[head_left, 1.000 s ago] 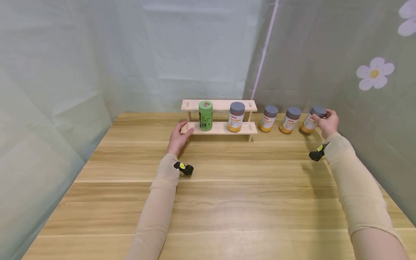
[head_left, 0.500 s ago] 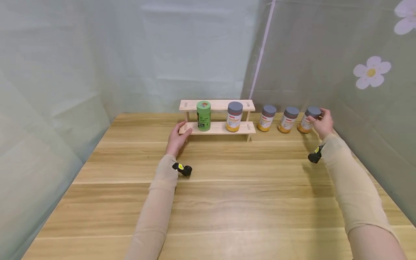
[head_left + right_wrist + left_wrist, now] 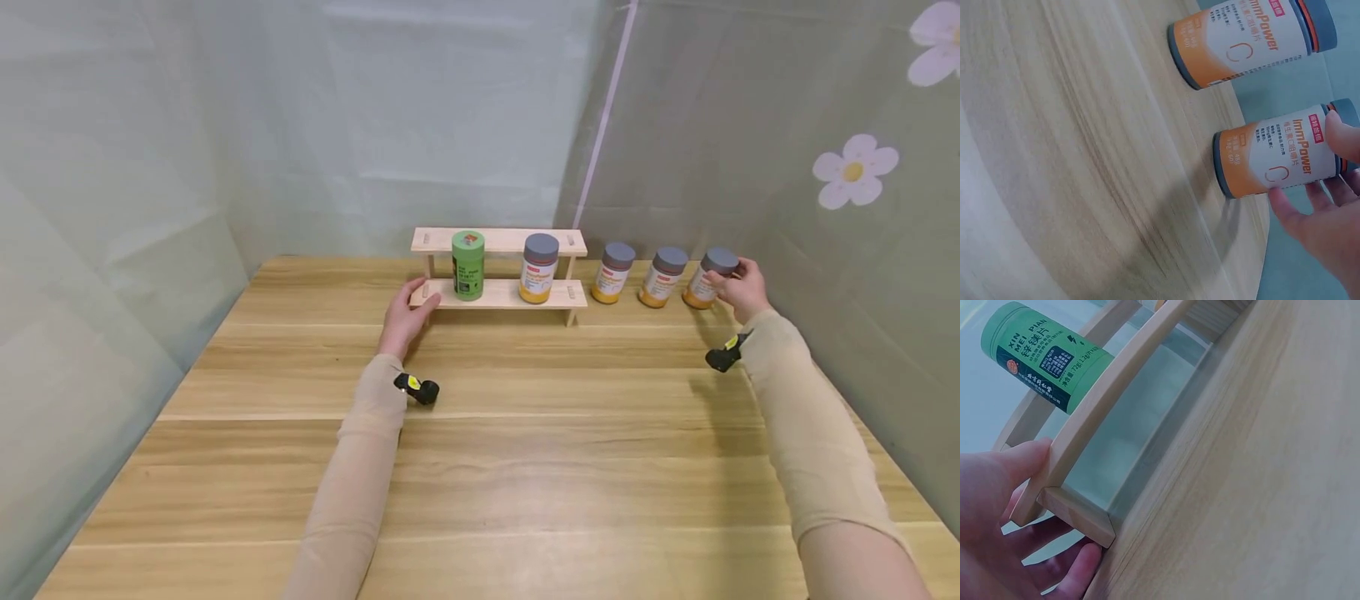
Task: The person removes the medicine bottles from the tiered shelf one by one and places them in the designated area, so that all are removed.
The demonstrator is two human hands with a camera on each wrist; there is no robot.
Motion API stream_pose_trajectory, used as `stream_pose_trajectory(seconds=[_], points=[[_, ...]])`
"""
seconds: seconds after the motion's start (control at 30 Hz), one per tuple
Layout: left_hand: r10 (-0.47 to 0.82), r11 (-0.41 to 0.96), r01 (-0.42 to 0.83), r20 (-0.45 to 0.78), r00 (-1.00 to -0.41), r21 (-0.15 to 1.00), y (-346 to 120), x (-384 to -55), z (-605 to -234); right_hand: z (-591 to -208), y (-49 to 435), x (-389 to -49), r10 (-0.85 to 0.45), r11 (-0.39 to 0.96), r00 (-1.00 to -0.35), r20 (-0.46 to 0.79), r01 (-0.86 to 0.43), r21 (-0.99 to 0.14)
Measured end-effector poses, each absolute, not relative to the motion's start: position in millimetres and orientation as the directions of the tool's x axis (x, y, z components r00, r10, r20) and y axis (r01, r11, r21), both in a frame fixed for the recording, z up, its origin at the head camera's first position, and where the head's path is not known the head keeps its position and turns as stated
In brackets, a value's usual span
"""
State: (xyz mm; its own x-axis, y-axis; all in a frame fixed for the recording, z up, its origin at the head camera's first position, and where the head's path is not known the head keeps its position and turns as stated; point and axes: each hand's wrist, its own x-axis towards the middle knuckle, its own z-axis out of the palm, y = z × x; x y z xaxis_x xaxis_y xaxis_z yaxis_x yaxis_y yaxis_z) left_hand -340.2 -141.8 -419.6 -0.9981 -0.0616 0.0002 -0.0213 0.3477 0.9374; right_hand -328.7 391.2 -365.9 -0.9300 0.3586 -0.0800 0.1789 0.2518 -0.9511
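Head view now: the right hand [image 3: 744, 292] has thumb and fingers clamped round the end bottle [image 3: 701, 286], and over the last second that bottle has edged left, a touch nearer the neighbouring bottle [image 3: 662, 283], so the spacing looks to be tightening up. It's at the far right of the row on the table [image 3: 525, 467], away from the wooden rack [image 3: 502, 293]; fingers behind it are hidden. Across on the other side, the left hand [image 3: 401, 315] stays on the rack's end, green tub [image 3: 468, 267] standing where it was. Over to the left wrist: thumb on the lower board, that end held, some fingertips lost behind the wood, and a sliver cut off up top I can't name. Right wrist, finally: firm hold, base seemingly down, cap partly covered, neighbour cropped by the top edge.
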Motion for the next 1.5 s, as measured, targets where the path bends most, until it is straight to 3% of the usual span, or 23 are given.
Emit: stream_pose_trajectory(seconds=[0.13, 0.63, 0.97, 1.5], points=[[-0.063, 0.343, -0.028, -0.007, -0.998, 0.939, -141.4, -338.6, -419.7, -363.4, 391.6, -326.5, 0.345, 0.172, -0.929, -0.131, 0.200, -0.965], [-0.056, 0.345, -0.024, -0.005, -0.998, 0.938, -141.4, -339.7, -419.5, -361.0, 397.1, -326.7, 0.338, 0.135, -0.918, -0.207, 0.265, -0.955], [-0.050, 0.340, -0.008, 0.010, -0.999, 0.940, -141.6, -338.0, -416.7, -340.0, 397.3, -321.3, 0.406, 0.243, -0.911, -0.074, 0.185, -0.952], [-0.056, 0.333, -0.015, 0.005, -0.998, 0.943, -140.9, -338.2, -418.1, -316.0, 377.2, -314.3, 0.394, 0.134, -0.918, 0.045, 0.008, -0.991]])
